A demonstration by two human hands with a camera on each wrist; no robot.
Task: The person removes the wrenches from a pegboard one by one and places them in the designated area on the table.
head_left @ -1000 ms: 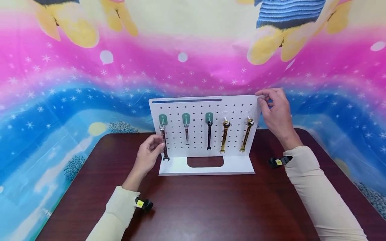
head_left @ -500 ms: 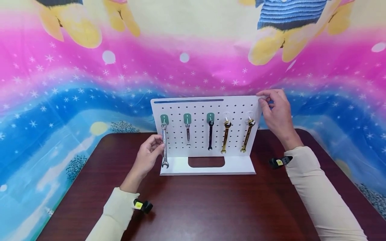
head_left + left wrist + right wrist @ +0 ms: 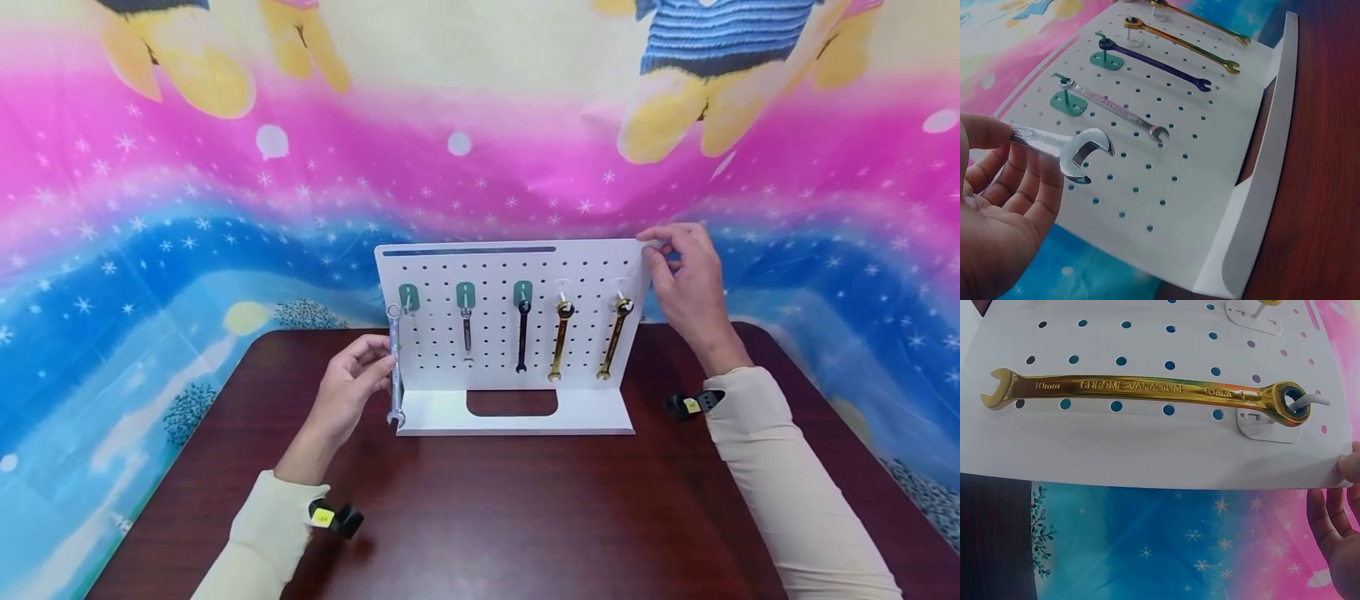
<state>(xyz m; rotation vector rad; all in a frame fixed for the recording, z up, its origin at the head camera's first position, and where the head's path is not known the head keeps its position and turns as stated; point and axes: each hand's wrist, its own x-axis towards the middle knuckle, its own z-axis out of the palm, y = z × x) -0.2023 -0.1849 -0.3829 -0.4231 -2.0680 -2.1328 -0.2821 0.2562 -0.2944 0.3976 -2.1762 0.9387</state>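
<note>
My left hand [image 3: 337,396] pinches a silver combination wrench [image 3: 395,367] between thumb and fingers, at the left edge of a white pegboard stand [image 3: 435,407]. The wrench's ring end is up and clear of the leftmost green hook [image 3: 408,297]; its open jaw end [image 3: 1082,153] points toward the board's base in the left wrist view. At the upper right corner my right hand [image 3: 688,287] grips the board edge, thumb in front and fingers behind. A smaller silver wrench [image 3: 467,333], a dark purple wrench [image 3: 522,337] and two gold wrenches [image 3: 559,342] hang on the other hooks.
The stand rests on a dark red-brown wooden table [image 3: 525,517]. Close behind it hangs a colourful printed cloth [image 3: 480,183]. In the right wrist view, the rightmost gold wrench [image 3: 1147,389] hangs from a white hook [image 3: 1313,400] and reads 10mm.
The silver wrench has come off the leftmost hook and moved left with my left hand, which grips it throughout. My right hand stays at the board's corner.
</note>
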